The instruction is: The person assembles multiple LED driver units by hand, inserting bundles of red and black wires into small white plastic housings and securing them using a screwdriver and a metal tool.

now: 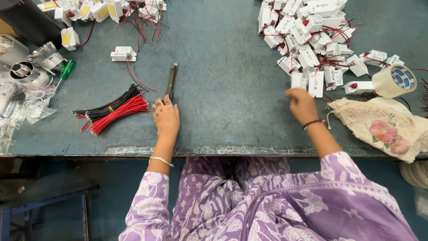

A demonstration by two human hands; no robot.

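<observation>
My left hand (165,117) rests on the blue-grey table (223,89), its fingers closed around the handle of a dark metal cutter (171,80) that points away from me. A bundle of red and black wires (113,111) lies just left of that hand. My right hand (301,104) reaches to the right and grips a small white plastic box (298,81) at the near edge of a heap of similar white boxes with red and black leads (312,40).
A tape roll (395,80) and a flowered cloth (383,129) lie at the right. One white box with a red lead (122,53) sits apart. More yellow-labelled boxes (98,11) are at the back left, with metal housings (31,67), a green screwdriver (67,69) and plastic bags (26,107).
</observation>
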